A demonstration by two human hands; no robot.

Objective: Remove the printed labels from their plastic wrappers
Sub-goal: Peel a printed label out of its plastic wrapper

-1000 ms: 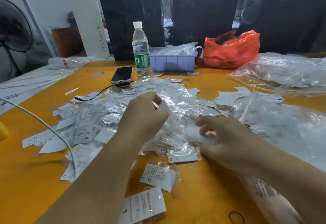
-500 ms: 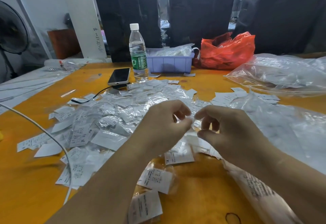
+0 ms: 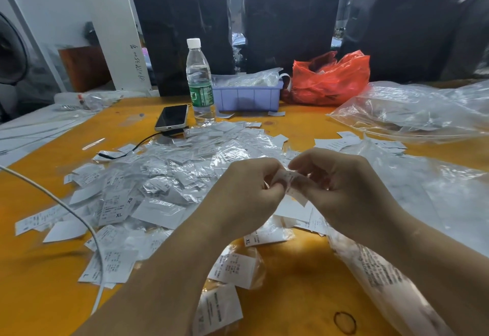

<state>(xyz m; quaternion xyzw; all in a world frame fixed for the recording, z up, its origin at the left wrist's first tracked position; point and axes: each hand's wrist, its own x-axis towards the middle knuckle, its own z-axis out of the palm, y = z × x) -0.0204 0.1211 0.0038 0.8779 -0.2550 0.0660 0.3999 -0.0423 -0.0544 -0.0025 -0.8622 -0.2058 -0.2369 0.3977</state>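
Orange-yellow table (image 3: 47, 277), glossy, worn in patches, a dark ring stain near the front edge. Behind it, tall black panels under loose clear film; white wall and slanted white post at left, part of a dark fan at the far left edge. Along the table's back edge: clear plastic water bottle with white cap and green band (image 3: 199, 81), lavender plastic bin (image 3: 247, 96) stuffed with crinkled film, crumpled red plastic bag (image 3: 328, 79). A black smartphone (image 3: 172, 117) lies flat just beside the bottle, dark cable trailing from it; a thin white cord (image 3: 66, 207) curves across the left side. Centre of the table: wide heap of small white printed labels in shiny clear wrappers (image 3: 169, 174), creased and reflective, sizes XS, XL and L legible. Large clear plastic bags (image 3: 418, 111) slump at right, wrinkled and cloudy. Above the heap, left hand (image 3: 246, 198) and right hand (image 3: 344, 190) meet; fingers of both curled, pinching one small white printed label in its clear wrapper (image 3: 291, 181), crumpled between the fingertips, held clear of the table.
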